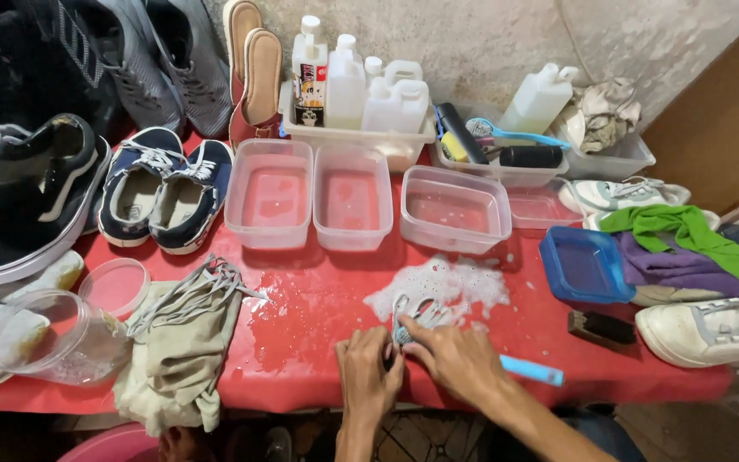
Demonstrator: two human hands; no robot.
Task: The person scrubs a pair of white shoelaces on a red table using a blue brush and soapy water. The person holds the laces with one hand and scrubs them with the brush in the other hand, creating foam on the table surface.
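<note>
Head view: looks steeply down from above the near edge of the red worktop (318, 308).
Facing: towards the wall behind.
Nearness: close, about arm's reach.

Two bare, sleeveless forearms

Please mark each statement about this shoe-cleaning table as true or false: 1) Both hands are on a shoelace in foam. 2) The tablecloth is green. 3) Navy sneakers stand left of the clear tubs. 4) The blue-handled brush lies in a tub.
1) True: the left hand and right hand hold a shoelace beside the foam.
2) False: the tablecloth is red.
3) True: the navy sneakers stand left of the tubs.
4) False: the brush is under the right hand, on the table.
</note>
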